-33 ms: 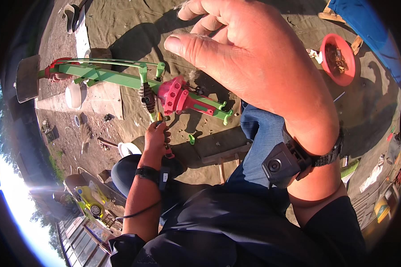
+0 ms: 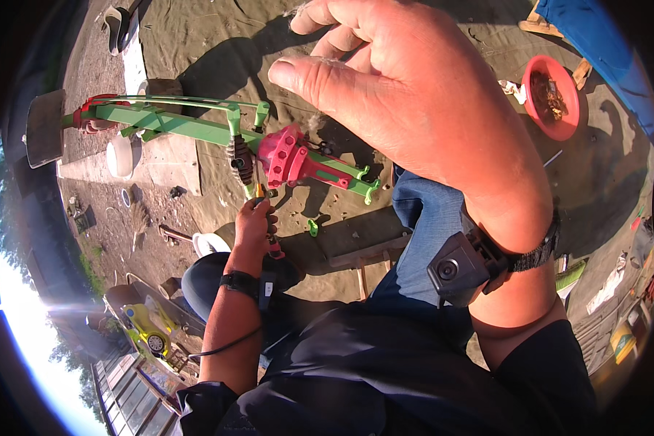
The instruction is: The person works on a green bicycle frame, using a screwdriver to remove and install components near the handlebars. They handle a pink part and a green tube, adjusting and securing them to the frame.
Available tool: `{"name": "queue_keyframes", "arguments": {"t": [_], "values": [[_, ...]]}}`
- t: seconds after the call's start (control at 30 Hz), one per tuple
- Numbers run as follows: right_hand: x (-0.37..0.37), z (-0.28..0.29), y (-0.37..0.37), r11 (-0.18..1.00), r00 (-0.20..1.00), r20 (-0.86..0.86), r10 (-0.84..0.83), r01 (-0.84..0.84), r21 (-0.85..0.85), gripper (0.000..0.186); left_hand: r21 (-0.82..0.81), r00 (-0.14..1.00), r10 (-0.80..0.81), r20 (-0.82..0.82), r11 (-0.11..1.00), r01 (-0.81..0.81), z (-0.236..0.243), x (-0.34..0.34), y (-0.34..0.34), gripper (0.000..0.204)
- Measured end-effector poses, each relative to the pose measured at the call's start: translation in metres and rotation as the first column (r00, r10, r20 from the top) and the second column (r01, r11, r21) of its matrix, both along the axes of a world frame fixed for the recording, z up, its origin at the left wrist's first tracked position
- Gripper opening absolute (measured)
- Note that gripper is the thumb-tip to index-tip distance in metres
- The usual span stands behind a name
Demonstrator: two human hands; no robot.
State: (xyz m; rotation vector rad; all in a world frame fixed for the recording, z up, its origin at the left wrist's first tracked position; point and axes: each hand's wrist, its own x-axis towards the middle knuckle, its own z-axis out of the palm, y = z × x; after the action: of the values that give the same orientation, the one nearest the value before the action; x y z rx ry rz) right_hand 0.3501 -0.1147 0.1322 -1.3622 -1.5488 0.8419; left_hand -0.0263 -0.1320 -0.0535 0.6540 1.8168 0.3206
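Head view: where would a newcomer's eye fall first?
Probably on the right hand, huge at the top centre, with a dark camera strapped by its wrist. Left of it, the green beam and bright pink housing stand out, the left hand just below. A pinkish-red basin sits upper right.

Green bar (image 2: 178, 128): long, slanting down to the right.
Red part (image 2: 289, 158): round, bolted, near the bar's right end.
Held thing (image 2: 259, 189): mostly hidden, some yellow shows.

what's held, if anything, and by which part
The left hand is closed around a dark, mostly hidden thing; which part cannot be told. The right hand shows nothing held.
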Motion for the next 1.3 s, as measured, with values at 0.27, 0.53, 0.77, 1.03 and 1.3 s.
{"name": "queue_keyframes", "arguments": {"t": [0.27,0.53,0.77,1.03,1.3], "values": [[-0.003,0.0,0.007,0.999,1.0,-0.008,0.005,-0.005,-0.033,0.036,0.034,0.929,0.33,0.17,0.94,-0.34,-0.008,0.053,0.001,0.01],[0.002,0.005,0.005,0.999,1.0,-0.01,0.01,-0.011,-0.042,0.037,-0.045,0.691,0.65,0.318,0.738,-0.673,-0.019,0.075,0.023,0.01],[0.003,0.007,0.009,0.997,0.999,-0.022,0.025,-0.026,-0.066,0.037,-0.043,0.73,0.632,0.259,0.763,-0.645,-0.019,0.069,0.028,0.01],[-0.011,-0.009,0.018,0.989,1.0,0.011,0.008,-0.006,-0.15,0.039,-0.063,0.83,0.494,0.26,0.866,-0.495,-0.017,0.049,0.016,0.011],[-0.055,-0.033,0.038,0.967,0.983,0.141,0.114,-0.077,-0.243,0.048,-0.099,0.978,-0.17,0.124,0.978,0.183,0.063,-0.013,-0.013,0.028]]}}
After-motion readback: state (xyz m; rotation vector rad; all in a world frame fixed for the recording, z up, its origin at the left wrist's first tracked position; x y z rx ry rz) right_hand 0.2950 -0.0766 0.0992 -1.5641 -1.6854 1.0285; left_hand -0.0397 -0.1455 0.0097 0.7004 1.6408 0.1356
